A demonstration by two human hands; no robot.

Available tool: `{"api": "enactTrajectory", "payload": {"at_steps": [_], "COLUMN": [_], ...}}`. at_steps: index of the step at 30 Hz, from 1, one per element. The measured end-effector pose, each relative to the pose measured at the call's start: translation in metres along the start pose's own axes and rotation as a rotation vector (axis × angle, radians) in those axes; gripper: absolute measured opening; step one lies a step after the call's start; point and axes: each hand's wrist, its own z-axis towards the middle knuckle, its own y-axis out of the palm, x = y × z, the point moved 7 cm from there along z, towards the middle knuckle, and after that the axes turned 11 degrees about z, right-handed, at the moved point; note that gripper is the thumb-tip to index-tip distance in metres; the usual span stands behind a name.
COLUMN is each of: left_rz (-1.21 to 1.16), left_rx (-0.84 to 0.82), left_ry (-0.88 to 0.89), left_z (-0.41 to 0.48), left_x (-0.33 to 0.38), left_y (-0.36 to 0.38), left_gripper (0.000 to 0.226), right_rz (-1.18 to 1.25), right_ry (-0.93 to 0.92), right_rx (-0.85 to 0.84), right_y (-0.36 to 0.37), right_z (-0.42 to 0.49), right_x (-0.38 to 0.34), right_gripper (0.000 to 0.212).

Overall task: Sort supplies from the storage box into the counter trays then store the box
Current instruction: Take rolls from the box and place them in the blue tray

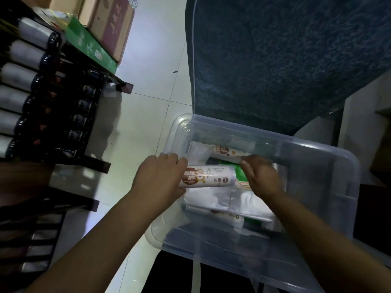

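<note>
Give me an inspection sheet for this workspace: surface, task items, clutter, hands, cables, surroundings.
Surface: pale tiled floor; what bears the storage box is unclear.
Job's things: clear storage box, open, holding white bags and a second roll; counter trays not seen.
Clutter: nothing seen.
Hands: left hand and right hand grip one labelled roll by its ends, over the box.
Cables: nothing seen.
Surroundings: rack of dark bottles, cardboard boxes, blue patterned cloth.

The clear storage box (338, 157) stood open-topped, reachable from above. Its right half lay free; bags (207, 199) and a roll (208, 176) crowded the left half. Open tiled floor (148, 115) ran between box and bottle rack (63, 123).
</note>
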Motion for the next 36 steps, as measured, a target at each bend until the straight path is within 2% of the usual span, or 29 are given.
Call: {"api": "enactTrajectory", "payload": {"at_steps": [3,11,16,19,23,25,30,36], "left_rz": [0.032,-0.002,-0.091,-0.126,-0.167,-0.175,-0.216,-0.352], "left_rx": [-0.013,-0.098,-0.074,-0.044,-0.015,0.001,0.006,0.067], "left_ry": [-0.056,-0.09,-0.129,-0.129,-0.155,-0.153,-0.183,-0.207], "left_z": [-0.008,-0.022,-0.024,-0.026,-0.029,-0.03,-0.036,-0.075], "left_x": [-0.019,-0.035,-0.038,-0.039,-0.041,-0.04,-0.043,-0.042], "left_y": [0.008,0.035,0.039,0.042,0.048,0.051,0.051,0.037], "left_gripper": [0.055,0.05,0.053,0.051,0.056,0.057,0.059,0.058], "right_rz": [-0.233,-0.563,-0.639,-0.576,-0.66,-0.704,-0.6,-0.24], "right_ry": [0.063,0.221,0.177,0.127,0.124,0.091,0.162,0.314], "right_rx": [-0.06,-0.063,-0.047,-0.035,-0.056,-0.074,-0.131,0.036], "right_y": [0.033,0.064,0.057,0.057,0.06,0.058,0.051,0.019], "right_z": [0.021,0.032,0.04,0.042,0.039,0.039,0.014,-0.081], "right_x": [0.024,0.044,0.043,0.043,0.048,0.044,0.038,0.023], "right_gripper": [0.037,0.056,0.05,0.039,0.049,0.041,0.049,0.041]}}
